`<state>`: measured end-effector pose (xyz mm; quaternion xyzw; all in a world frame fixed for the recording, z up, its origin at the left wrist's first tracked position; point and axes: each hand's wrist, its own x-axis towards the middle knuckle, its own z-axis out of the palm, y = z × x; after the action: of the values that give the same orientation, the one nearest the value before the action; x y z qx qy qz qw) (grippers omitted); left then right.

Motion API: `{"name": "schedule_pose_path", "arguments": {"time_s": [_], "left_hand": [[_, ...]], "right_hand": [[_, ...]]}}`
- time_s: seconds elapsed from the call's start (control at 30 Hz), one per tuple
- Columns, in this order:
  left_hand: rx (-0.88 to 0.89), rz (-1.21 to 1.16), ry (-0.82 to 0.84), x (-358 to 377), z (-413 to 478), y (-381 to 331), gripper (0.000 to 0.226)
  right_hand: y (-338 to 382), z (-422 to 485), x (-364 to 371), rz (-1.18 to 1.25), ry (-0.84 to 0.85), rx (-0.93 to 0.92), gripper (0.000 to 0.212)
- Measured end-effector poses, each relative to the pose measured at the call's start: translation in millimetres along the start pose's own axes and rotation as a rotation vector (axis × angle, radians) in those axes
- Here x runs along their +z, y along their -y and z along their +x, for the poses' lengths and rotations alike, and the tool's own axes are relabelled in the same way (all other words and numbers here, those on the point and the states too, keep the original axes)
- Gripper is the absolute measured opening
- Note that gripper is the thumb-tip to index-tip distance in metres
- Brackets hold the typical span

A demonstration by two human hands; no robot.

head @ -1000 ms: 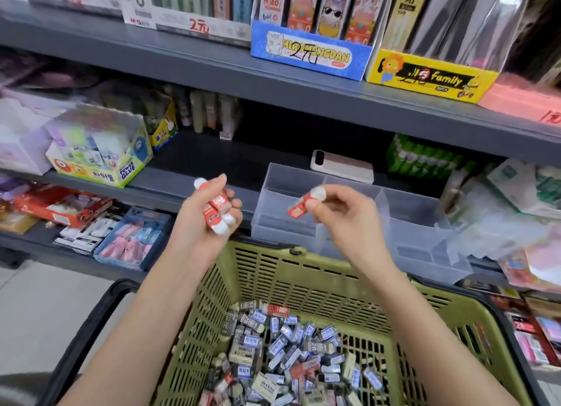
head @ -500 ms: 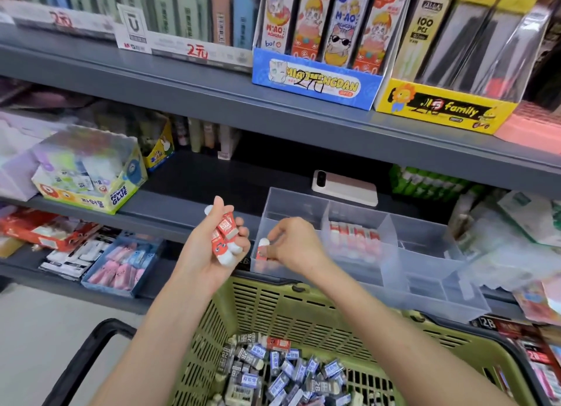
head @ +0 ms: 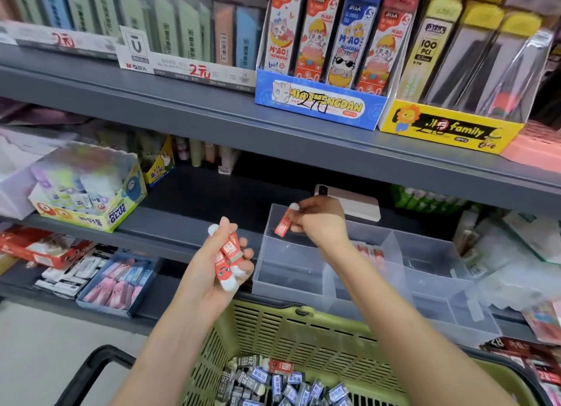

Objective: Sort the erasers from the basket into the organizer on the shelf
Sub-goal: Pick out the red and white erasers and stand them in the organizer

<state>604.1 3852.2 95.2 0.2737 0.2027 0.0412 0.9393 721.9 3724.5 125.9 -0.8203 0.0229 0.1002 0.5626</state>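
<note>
Right hand (head: 317,223) pinches a red eraser (head: 283,225) above the organizer (head: 288,279); left hand (head: 212,272) grips several more. A few erasers (head: 371,251) lie sorted; the basket (head: 273,326) holds many.

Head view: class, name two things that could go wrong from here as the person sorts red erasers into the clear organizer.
1. The right hand pinches a red eraser over the left compartment of the clear organizer, while the stored red erasers lie in the next compartment; it might land missorted.
2. The left hand grips a bunch of red erasers near the rim of the green basket; one could slip out and miss the basket.
</note>
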Motion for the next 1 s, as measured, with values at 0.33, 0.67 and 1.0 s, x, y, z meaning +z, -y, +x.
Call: {"name": "schedule_pose_path", "arguments": {"time_s": [0.33,0.67,1.0], "left_hand": [[0.009,0.019,0.009,-3,4,2,0.040],[0.007,0.013,0.020,-1,4,2,0.049],[0.055,0.125,0.074,-3,7,5,0.056]], "right_hand": [[2,14,14,-0.763,0.386,0.054,0.031],[1,5,0,-0.638,0.410,0.004,0.028],[21,-53,19,-0.517,0.458,-0.552,0.031]]}}
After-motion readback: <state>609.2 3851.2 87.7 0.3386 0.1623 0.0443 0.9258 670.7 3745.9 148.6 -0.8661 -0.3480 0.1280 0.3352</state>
